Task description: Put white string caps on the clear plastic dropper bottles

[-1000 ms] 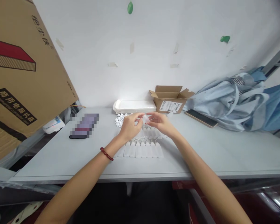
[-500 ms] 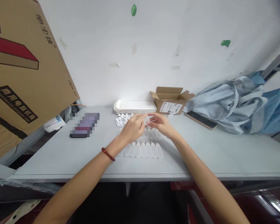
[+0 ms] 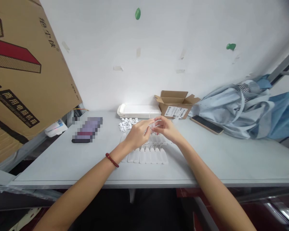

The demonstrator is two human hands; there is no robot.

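One small translucent piece (image 3: 152, 125), pinched by left hand (image 3: 139, 133) and right hand (image 3: 167, 129) above the middle of the surface (image 3: 233, 157), outline largely finger-covered. Flat translucent strips (image 3: 148, 156), in rows toward the front edge, farther row partly hidden behind the hands. White caps (image 3: 128, 124), clustered nearer the back edge, too small to count.

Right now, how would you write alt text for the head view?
Left hand and right hand hold a translucent piece over rows of flat whitish pieces on a grey table; small white caps and an open cardboard box sit beyond.
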